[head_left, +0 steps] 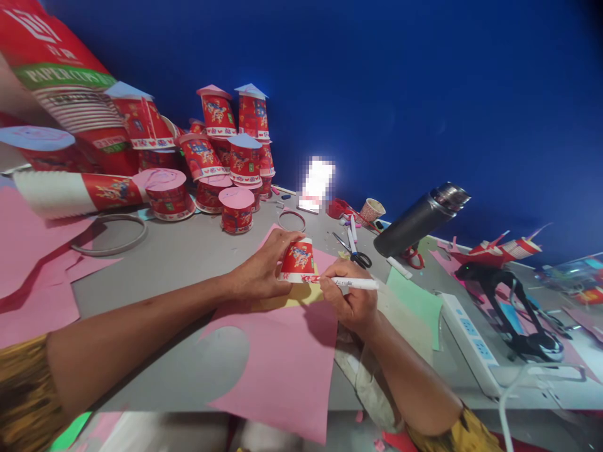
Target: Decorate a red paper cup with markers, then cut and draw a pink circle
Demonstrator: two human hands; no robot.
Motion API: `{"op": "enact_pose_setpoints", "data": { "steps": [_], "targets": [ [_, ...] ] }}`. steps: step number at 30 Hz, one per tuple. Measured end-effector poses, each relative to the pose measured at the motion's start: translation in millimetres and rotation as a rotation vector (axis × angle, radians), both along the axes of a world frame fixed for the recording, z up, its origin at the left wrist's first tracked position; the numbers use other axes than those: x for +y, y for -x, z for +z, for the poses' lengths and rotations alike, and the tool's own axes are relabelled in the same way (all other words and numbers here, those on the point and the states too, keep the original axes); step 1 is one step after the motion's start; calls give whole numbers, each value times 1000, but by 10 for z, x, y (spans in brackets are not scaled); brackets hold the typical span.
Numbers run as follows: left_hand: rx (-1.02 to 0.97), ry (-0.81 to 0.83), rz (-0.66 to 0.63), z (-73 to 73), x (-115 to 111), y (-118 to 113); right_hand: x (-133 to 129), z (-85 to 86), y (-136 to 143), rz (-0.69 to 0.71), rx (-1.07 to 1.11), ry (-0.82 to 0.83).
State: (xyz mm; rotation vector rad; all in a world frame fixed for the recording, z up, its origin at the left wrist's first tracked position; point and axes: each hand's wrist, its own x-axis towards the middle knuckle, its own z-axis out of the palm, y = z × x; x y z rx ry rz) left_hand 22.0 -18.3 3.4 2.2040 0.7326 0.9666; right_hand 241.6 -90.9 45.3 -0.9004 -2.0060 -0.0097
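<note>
My left hand (pixel 266 267) is closed around a red paper cup (pixel 299 255) with printed figures; the cup stands upside down, its white rim low. In my right hand (pixel 351 298) I grip a white acrylic marker (pixel 354 284), its tip at the patterned band near the cup's rim. Below both hands lies a pink paper sheet (pixel 282 358) with a rounded cut-out on its left side. A strip of yellow paper (pixel 287 298) shows under the cup.
Decorated paper cups (pixel 217 113) stand stacked at the back left. Scissors (pixel 360 257), a dark flask (pixel 421 220) and a bright phone (pixel 316 183) lie or stand beyond my hands. A power strip (pixel 468 342) and green paper (pixel 414 301) are to the right.
</note>
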Motion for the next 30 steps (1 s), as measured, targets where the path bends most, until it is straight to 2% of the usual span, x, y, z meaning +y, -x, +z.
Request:
{"op": "enact_pose_setpoints", "data": {
  "steps": [19, 30],
  "targets": [
    [-22, 10, 15, 1, -7, -17, 9, -7, 13, 10, -58, -39],
    [6, 1, 16, 14, -17, -3, -11, 32, 16, 7, 7, -33]
  ]
}}
